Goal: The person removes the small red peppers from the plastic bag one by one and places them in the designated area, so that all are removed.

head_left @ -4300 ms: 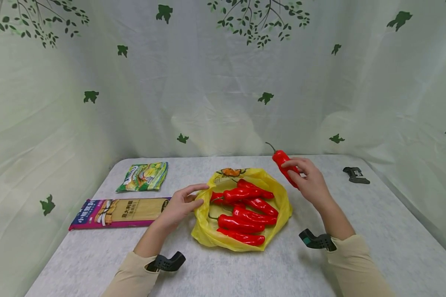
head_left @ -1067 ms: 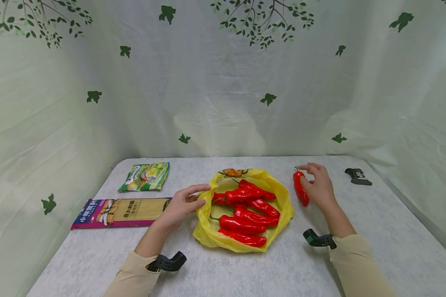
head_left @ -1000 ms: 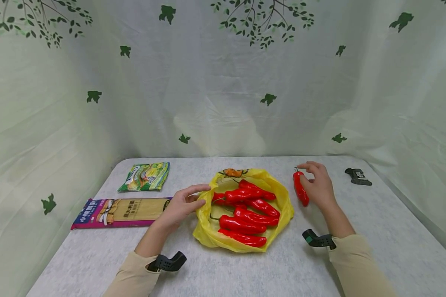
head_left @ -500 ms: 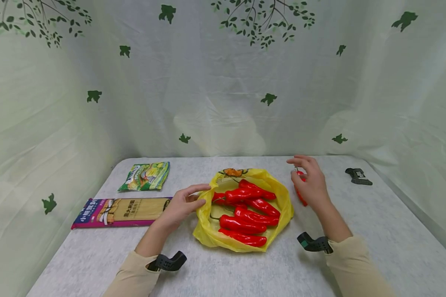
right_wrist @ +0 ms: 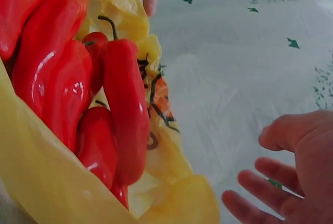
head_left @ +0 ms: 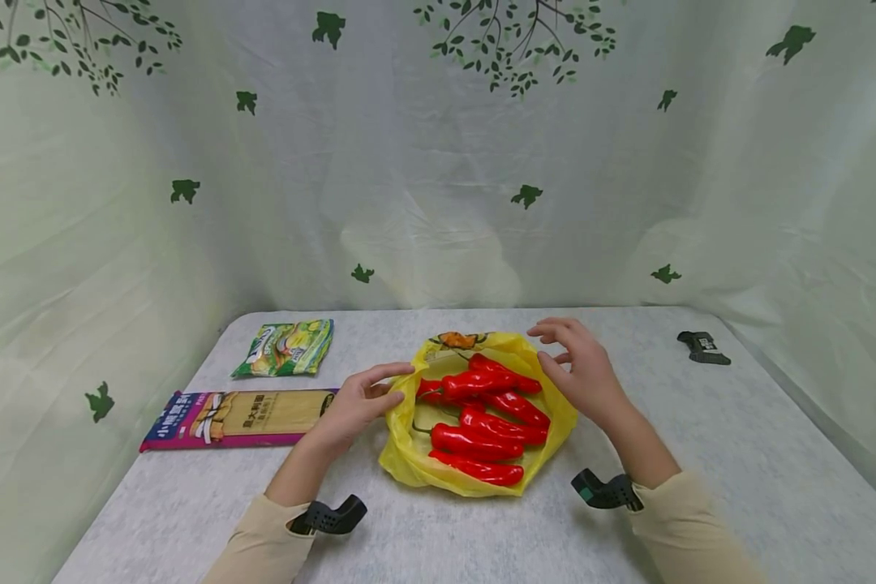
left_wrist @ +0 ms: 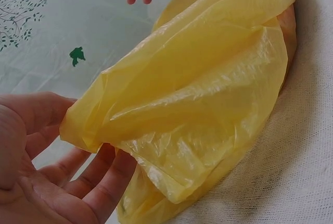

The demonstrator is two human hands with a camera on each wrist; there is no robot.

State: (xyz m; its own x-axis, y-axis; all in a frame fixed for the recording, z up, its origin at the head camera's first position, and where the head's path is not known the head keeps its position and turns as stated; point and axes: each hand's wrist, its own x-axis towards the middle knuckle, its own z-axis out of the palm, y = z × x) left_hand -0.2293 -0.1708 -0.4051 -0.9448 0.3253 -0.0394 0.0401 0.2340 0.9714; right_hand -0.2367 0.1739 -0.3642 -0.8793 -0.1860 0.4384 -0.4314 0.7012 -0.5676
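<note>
Nearest are two sleeves (head_left: 259, 543), on the near side of the bag, one to its left and one to its right. By each cuff there is a black camera (head_left: 336, 516). The bag (head_left: 403, 470), which is yellow and thin, stands on the table (head_left: 453, 539) with its mouth open upward. The left hand (head_left: 350, 410) is at the left edge of the bag and pinches this edge between thumb and fingers. To the left of the bag, partly behind this hand, lies the noodle pack (head_left: 263, 414). Inside the bag several red peppers (head_left: 474, 444) lie across one another, some with thin dark stems. The right hand (head_left: 577, 369) is over the far right side of the bag; its fingers are loosely bent and grip nothing, and in the right wrist view it is apart from the bag. Farther right of the bag lies a small black packet (head_left: 703, 347). Beyond the bag to the left is a green packet (head_left: 288, 349). Behind the bag and the table hangs a pale curtain (head_left: 438, 162) with printed leaves.
</note>
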